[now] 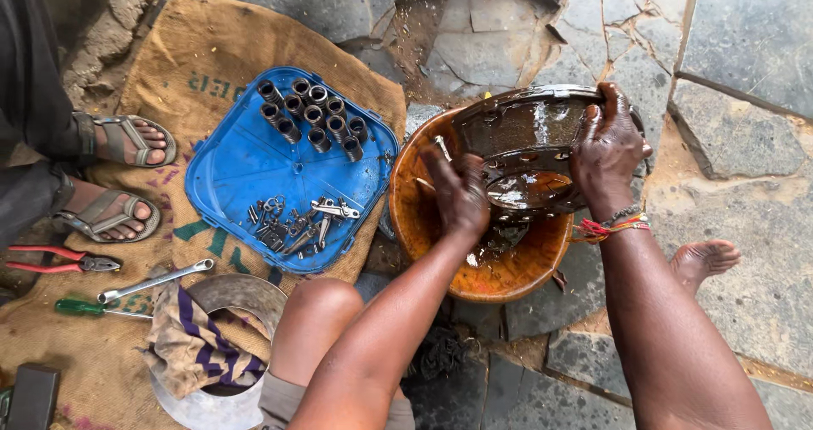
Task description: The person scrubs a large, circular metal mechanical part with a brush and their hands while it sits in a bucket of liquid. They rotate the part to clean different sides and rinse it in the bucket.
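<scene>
My right hand (606, 148) grips the rim of a round, oily metal engine cover (521, 129) that stands tilted in an orange bowl (423, 227) of dark liquid. My left hand (461, 195) is closed against the wet inner face of the cover, low in the bowl; whether it holds anything is hidden. Coloured thread bands (614, 225) circle my right wrist.
A blue plastic lid (246, 163) on burlap sacking (195, 49) holds several coil springs (312, 113) and small metal parts (296, 223). Red pliers (59, 261), a wrench (157, 279), a green screwdriver (85, 308), a cloth (190, 345) and a metal ring (246, 293) lie left. Another person's sandalled feet (118, 176) are at far left.
</scene>
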